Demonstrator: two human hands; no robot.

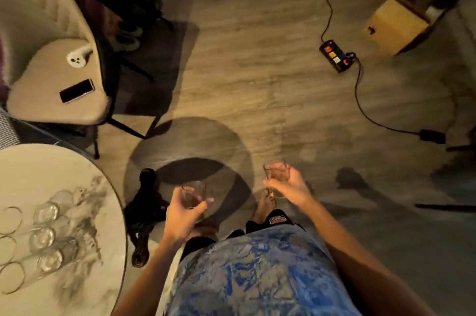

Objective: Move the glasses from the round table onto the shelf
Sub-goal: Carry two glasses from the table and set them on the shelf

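Note:
My left hand (184, 215) grips a clear glass (193, 193) upright, just right of the round table's edge. In my right hand (288, 188) is a second clear glass (275, 172), held over the floor in front of me. The round marble table (51, 161) fills the lower left. Several more clear glasses (46, 235) stand on it near its left side, blurred. No shelf is in view.
A beige chair (51, 65) with a phone (76, 91) and a white charger (77, 56) stands behind the table. A power strip (337, 56) and its cables lie on the wooden floor at right. A cardboard box (396, 24) sits at upper right. Dark cloth (144, 210) lies by the table's base.

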